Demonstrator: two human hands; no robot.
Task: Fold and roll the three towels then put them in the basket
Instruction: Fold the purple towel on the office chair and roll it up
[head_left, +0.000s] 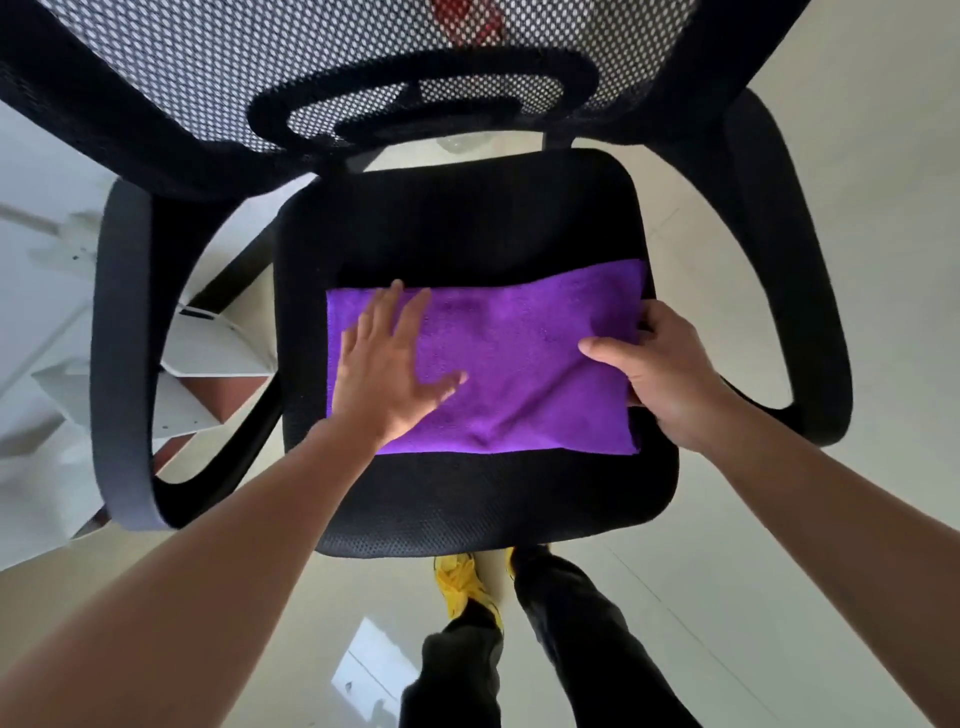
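1. On the black chair seat, in the head view, a purple towel was laid flat as a wide rectangle, stretched from near the seat's left edge to its right edge.
2. The left hand was pressed flat on the towel's left end, fingers straight and spread.
3. The towel's right end was gripped by the right hand, thumb on top and fingers tucked beneath.
4. The hands were kept well apart.
5. Yellow shoes were seen below the seat's front edge.
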